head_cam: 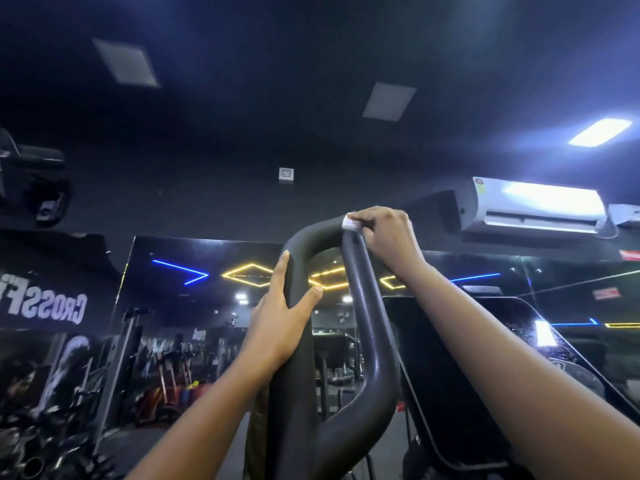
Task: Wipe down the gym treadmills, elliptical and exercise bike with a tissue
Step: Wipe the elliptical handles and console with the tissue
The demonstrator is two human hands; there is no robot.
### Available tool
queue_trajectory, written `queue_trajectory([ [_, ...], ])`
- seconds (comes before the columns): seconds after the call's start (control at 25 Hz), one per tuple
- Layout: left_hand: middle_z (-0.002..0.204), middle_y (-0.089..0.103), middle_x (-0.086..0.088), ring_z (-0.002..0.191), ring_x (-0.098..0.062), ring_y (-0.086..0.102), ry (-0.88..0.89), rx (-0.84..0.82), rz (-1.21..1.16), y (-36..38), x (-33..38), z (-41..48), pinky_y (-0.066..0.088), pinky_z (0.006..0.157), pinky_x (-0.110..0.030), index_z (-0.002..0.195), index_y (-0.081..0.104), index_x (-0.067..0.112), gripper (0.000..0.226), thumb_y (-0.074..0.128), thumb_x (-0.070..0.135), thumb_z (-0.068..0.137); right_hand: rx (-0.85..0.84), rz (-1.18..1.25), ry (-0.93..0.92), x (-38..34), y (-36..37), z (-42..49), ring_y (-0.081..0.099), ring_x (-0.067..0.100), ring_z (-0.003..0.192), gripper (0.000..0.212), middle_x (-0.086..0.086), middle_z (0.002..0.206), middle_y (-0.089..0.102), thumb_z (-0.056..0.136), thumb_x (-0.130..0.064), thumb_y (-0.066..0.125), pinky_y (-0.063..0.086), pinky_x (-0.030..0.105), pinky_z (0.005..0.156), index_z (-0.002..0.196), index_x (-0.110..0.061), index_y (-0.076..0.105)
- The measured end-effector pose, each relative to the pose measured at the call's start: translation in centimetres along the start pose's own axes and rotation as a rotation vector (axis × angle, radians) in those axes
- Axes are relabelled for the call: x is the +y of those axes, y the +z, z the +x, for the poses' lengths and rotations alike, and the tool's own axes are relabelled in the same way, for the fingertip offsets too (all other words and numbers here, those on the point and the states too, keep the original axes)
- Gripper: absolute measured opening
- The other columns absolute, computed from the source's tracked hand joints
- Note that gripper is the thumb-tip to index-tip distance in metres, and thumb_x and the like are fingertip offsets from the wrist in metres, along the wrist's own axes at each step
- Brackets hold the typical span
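**Tissue pinched at the top of a machine's looped handle**

The person faces a dark, padded looped handle (365, 323) that rises in the middle of the view; which machine it belongs to cannot be told. The right hand (388, 237) sits at the top of the loop, fingers curled, pinching a small wad of white tissue (349, 223) against the bar where the curve meets the right limb. Only a small part of the tissue shows past the fingertips.

The left hand (277, 327) lies on the left limb of the loop, lower down. Its fingers are straight and flat along the outer side of the bar, the thumb spread across the front; it holds nothing else.

Just right of the handle, behind the right forearm, stands a dark, glossy console panel (450, 358), tilted. A wall mirror (194, 306) beyond reflects blue and yellow neon lines (249, 275) and gym equipment. White mirrored lettering (52, 303) shows at the left. An air conditioner (533, 206) hangs high on the right, under a lit ceiling panel (601, 131).
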State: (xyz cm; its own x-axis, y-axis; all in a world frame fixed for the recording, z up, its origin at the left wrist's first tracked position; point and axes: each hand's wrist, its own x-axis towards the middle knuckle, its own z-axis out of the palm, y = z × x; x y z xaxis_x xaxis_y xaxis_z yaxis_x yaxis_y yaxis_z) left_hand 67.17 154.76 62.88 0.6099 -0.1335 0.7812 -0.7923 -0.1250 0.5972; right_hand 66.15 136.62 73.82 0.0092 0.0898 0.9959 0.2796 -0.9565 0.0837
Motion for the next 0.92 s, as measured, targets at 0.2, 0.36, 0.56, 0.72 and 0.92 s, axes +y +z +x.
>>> queue_trajectory([
  [0.2,0.148,0.035,-0.005,0.133,-0.024,0.037,0.024,0.011,-0.029,0.2,-0.2,-0.2,0.033,0.109,-0.041,0.148,0.006,0.049,0.074,0.053,0.043,0.092,-0.056,-0.076,-0.065,1.1,0.8,-0.9,0.062,0.025,0.101,0.029,0.007,0.109,0.069,0.082,0.002,0.058,0.047,0.032,0.086,0.101,-0.013,0.074],
  [0.36,0.149,0.034,-0.002,0.134,-0.023,0.035,0.019,0.009,-0.043,0.2,-0.1,-0.4,0.033,0.103,-0.036,0.148,0.006,0.048,0.073,0.053,0.043,0.093,-0.039,0.005,-0.098,0.5,-0.9,-5.5,0.067,0.025,0.091,0.031,0.010,0.104,0.070,0.073,0.004,0.070,0.053,0.036,0.082,0.101,-0.009,0.073],
  [0.56,0.148,0.035,-0.003,0.132,-0.022,0.038,0.014,0.003,-0.066,0.2,-0.3,-0.2,0.033,0.098,-0.033,0.148,0.005,0.048,0.074,0.053,0.042,0.093,-0.006,0.107,-0.093,-1.3,-4.1,-12.6,0.060,0.004,0.090,0.036,-0.001,0.097,0.069,0.069,0.007,0.071,0.042,0.001,0.079,0.101,-0.008,0.072],
  [0.72,0.147,0.035,-0.003,0.130,-0.021,0.039,0.018,0.004,-0.082,0.3,-0.3,-0.2,0.031,0.092,-0.028,0.149,0.005,0.046,0.074,0.053,0.041,0.093,0.088,0.214,0.074,-0.7,-4.0,-10.6,0.058,-0.006,0.091,0.029,-0.007,0.096,0.068,0.076,0.006,0.068,0.039,-0.004,0.073,0.101,-0.009,0.072],
  [0.92,0.145,0.037,-0.004,0.126,-0.024,0.044,0.020,0.002,-0.059,0.2,-0.4,-0.1,0.040,0.101,-0.038,0.147,0.003,0.050,0.074,0.052,0.042,0.093,0.006,0.339,0.323,1.0,0.0,-4.9,0.063,0.003,0.094,0.029,-0.004,0.106,0.070,0.088,-0.006,0.058,0.041,0.000,0.077,0.113,-0.018,0.068],
])
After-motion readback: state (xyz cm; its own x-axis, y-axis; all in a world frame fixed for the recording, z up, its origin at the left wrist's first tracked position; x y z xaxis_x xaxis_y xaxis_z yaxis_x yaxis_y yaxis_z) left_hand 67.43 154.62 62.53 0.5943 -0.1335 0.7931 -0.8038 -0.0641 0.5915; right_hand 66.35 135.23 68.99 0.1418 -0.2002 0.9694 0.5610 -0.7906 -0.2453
